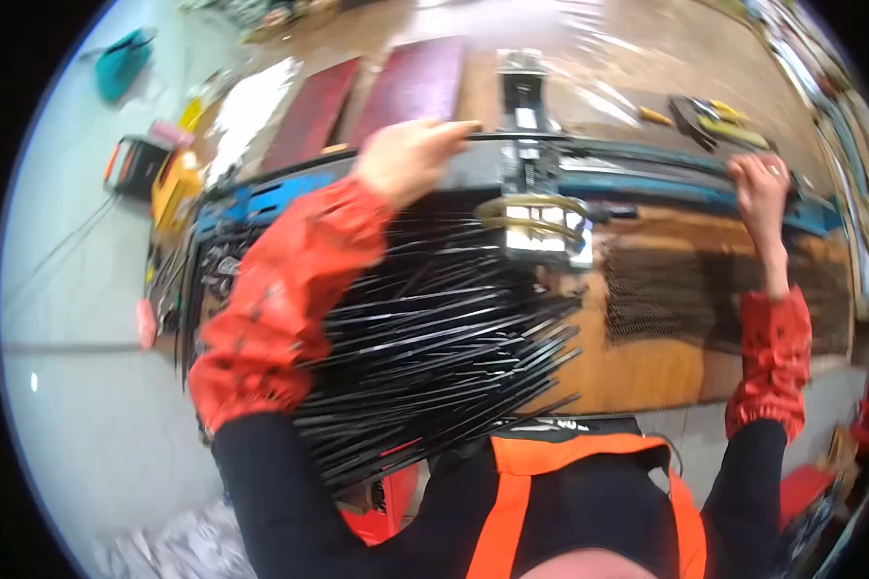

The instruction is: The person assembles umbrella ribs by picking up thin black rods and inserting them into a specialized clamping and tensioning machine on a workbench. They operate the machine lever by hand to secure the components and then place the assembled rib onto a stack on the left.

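Note:
A long blue-and-black rail machine (637,181) runs across the workbench, with a clamp-like head and a small lit screen (536,236) at its middle. My left hand (410,162) is over the rail left of that head, fingers pressed together and pointing right. Whatever is in them is hidden by the hand and blur. At the rail's right end, my right hand (763,188) is closed in a fist, and what it grips does not show. A large spread of thin black strips (434,347) lies below my left arm, on the near side of the rail.
Two dark red boards (410,87) lie beyond the rail at the left. Yellow-handled pliers (719,121) rest at the far right. A dark ribbed mat (676,299) covers part of the wooden bench on the near right. A yellow tool (174,188) sits by the left edge.

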Demonstrator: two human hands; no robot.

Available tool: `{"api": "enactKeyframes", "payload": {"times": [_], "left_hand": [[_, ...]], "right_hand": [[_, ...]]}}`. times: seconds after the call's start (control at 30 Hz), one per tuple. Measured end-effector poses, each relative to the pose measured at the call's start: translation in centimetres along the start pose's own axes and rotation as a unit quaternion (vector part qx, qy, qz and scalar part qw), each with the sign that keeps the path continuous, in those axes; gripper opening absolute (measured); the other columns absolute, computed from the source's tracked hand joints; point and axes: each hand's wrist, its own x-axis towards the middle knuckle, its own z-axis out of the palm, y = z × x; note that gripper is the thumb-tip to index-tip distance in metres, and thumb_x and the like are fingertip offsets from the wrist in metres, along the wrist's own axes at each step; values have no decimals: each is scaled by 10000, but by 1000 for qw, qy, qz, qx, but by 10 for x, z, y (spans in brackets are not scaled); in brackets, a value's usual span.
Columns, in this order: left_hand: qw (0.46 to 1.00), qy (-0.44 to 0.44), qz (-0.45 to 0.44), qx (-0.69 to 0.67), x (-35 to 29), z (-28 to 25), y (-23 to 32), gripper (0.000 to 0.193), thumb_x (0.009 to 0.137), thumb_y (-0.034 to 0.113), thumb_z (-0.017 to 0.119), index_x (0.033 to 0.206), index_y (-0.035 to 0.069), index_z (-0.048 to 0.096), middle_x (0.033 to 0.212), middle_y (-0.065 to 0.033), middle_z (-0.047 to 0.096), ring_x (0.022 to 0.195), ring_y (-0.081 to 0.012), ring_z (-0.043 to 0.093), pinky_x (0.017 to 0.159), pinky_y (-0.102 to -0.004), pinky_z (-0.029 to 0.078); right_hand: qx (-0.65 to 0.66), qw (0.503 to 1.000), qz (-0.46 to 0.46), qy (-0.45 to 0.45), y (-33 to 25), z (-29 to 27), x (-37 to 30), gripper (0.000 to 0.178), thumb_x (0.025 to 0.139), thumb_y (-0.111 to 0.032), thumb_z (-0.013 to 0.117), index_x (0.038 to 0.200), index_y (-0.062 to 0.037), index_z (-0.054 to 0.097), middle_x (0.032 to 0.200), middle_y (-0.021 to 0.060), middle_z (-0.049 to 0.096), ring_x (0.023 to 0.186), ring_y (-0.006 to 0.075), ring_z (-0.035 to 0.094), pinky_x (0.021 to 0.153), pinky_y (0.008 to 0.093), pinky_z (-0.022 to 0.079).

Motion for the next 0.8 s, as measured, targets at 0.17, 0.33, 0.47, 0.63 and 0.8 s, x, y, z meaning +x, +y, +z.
{"api": "enactKeyframes", "payload": {"times": [0.17, 0.33, 0.47, 0.63, 0.8], "left_hand": [[1000, -19, -1, -25, 21, 27, -1, 252, 990, 248, 578, 1154, 61, 617, 934, -153, 668, 885, -357, 664, 776, -458, 537], [998, -6, -34, -44, 14, 31, 2, 268, 996, 289, 567, 1107, 55, 637, 925, -146, 665, 887, -376, 648, 789, -460, 513], [999, 20, -42, -27, 12, 39, 4, 267, 998, 328, 553, 999, 77, 645, 884, -110, 680, 864, -356, 650, 756, -468, 502], [997, -8, -83, -5, 21, 38, 15, 238, 1001, 304, 545, 1031, 77, 608, 877, -147, 706, 851, -362, 677, 715, -493, 499], [999, 11, -25, -39, 28, 44, 7, 231, 989, 266, 561, 1089, 62, 603, 922, -205, 695, 867, -400, 671, 751, -512, 522]], "right_hand": [[87, 995, 55, 6, 15, 10, -21, 101, 943, -104, 639, 919, -11, 667, 871, 138, 661, 885, 319, 605, 816, 419, 467], [82, 996, 37, 27, 29, 30, -30, 157, 973, -161, 628, 977, -7, 661, 914, 142, 656, 886, 327, 602, 814, 422, 465], [89, 995, 43, 31, 26, 33, -27, 184, 980, -181, 623, 982, -2, 666, 911, 154, 655, 882, 332, 610, 799, 425, 472], [100, 993, 62, 30, 31, 36, -30, 182, 989, -178, 633, 1001, 0, 668, 944, 145, 661, 907, 316, 619, 820, 398, 479], [96, 993, 47, 54, 17, 17, -27, 90, 941, -82, 660, 956, 2, 686, 858, 145, 654, 856, 321, 617, 792, 409, 487]]}}
